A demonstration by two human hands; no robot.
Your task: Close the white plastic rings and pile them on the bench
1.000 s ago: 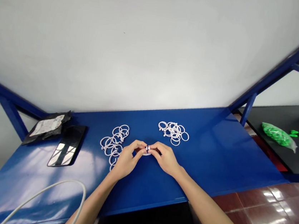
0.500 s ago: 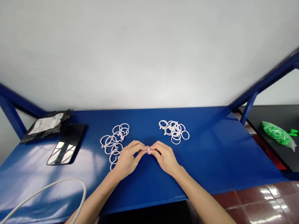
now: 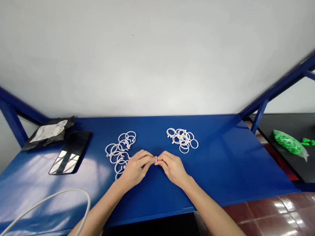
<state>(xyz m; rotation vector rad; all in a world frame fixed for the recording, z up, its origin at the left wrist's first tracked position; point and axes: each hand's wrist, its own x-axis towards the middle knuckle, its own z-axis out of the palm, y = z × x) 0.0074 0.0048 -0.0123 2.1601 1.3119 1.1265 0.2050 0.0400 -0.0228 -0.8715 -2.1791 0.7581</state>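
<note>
My left hand [image 3: 134, 169] and my right hand [image 3: 172, 167] meet fingertip to fingertip over the blue table [image 3: 225, 167]. Both pinch one small white plastic ring [image 3: 156, 158], which is mostly hidden by the fingers. Just left of my left hand lies a pile of several white rings [image 3: 119, 149]. A second pile of white rings [image 3: 182, 139] lies beyond my right hand, a short way off.
A black phone [image 3: 71, 153] and a black packet with a white label [image 3: 49, 132] lie at the table's left. A white cable [image 3: 51, 200] loops at the near left. On a black table to the right sits a bag of green parts [image 3: 289, 144]. Blue frame posts [image 3: 260, 114] rise at the corners.
My fingers have closed tighter around the ring, so less of it shows. The hands stay in the same place; the view has shifted slightly.
</note>
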